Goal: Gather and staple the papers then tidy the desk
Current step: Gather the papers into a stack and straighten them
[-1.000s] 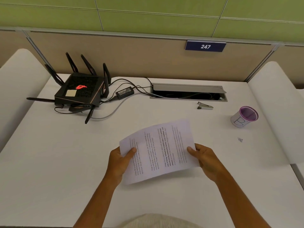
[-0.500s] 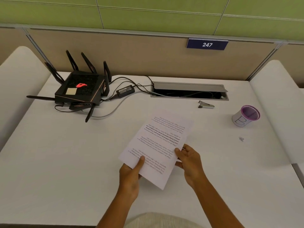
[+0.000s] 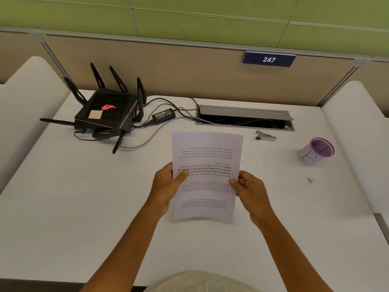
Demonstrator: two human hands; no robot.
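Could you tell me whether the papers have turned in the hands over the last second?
Yes. The papers have rotated from lying crosswise to standing lengthwise, their long edges now pointing toward the cable tray.

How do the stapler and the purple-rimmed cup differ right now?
The stapler is small, grey and metallic, lying flat; the cup is bigger, white with a purple rim, tilted with its opening showing. The stapler sits just in front of the cable tray; the cup is further right, nearer the desk edge. Both rest untouched, since both hands hold the papers.
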